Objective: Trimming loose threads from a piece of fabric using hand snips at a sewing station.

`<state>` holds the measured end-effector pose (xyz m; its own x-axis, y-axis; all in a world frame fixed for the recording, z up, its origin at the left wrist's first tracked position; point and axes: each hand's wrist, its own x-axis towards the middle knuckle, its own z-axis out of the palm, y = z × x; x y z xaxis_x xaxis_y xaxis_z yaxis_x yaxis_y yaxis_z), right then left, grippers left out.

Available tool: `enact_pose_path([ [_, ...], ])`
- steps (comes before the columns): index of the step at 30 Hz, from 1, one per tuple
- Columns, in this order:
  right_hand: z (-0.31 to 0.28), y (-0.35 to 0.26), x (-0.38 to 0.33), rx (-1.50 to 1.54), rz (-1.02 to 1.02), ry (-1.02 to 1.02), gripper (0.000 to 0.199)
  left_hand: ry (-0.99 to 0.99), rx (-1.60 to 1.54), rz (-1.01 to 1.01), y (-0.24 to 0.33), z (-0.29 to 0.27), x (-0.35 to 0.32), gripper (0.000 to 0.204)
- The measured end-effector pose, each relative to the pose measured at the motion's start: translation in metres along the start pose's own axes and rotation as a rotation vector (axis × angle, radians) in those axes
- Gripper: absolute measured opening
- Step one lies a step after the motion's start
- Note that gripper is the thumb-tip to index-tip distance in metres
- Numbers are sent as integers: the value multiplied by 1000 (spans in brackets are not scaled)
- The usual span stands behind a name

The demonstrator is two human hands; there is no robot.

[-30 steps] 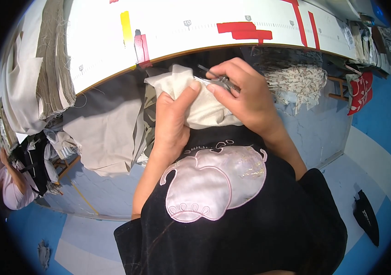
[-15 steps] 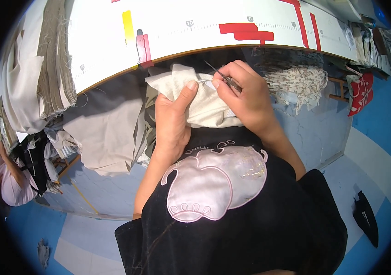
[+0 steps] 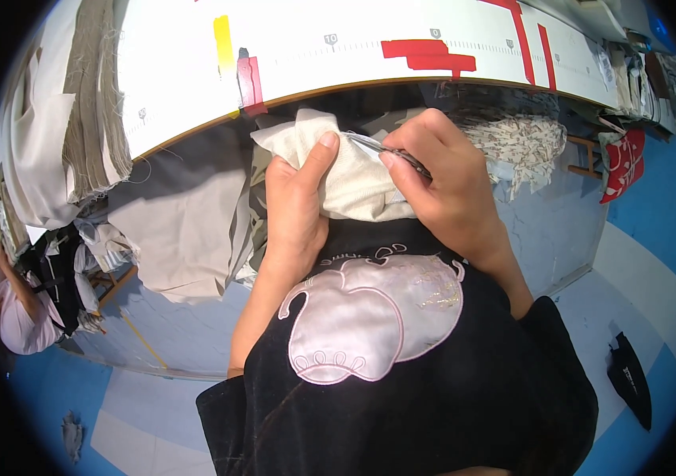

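Observation:
A cream knitted cloth (image 3: 360, 189) is bunched in front of me, just below the white table's edge. My left hand (image 3: 298, 194) closes on its left side, thumb pressed on top near the upper edge. In my right hand (image 3: 445, 182) is a slim dark metal pair of thread snips (image 3: 409, 161), pinched between thumb and fingers. Its pointed end reaches left to the cloth's upper edge, close to my left thumb. A strip of white (image 3: 366, 143) shows along that edge. My right hand's lower fingers are partly hidden.
The white table (image 3: 314, 71) bears red and yellow tape and a printed scale. Grey and brown fabric (image 3: 88, 103) hangs at left, with a beige cloth (image 3: 179, 230) below. Patterned cloth strips (image 3: 520, 147) lie right. Another person's arm (image 3: 21, 278) shows far left.
My right hand has shifted slightly right and turned, so the tool's tip has come down from above the cloth onto its upper edge. My left hand has barely moved.

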<state>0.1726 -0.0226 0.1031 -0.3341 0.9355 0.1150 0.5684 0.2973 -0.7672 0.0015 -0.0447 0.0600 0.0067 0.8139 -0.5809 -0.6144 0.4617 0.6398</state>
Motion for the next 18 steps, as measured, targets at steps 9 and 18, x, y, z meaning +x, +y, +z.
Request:
enact_pose_path([
  [9, 2, 1, 0, -7, 28, -16, 11, -9, -2, -16, 1, 2, -1, 22],
  [18, 4, 8, 0, -8, 4, -14, 12, -21, -17, -47, 0, -2, 1, 21],
])
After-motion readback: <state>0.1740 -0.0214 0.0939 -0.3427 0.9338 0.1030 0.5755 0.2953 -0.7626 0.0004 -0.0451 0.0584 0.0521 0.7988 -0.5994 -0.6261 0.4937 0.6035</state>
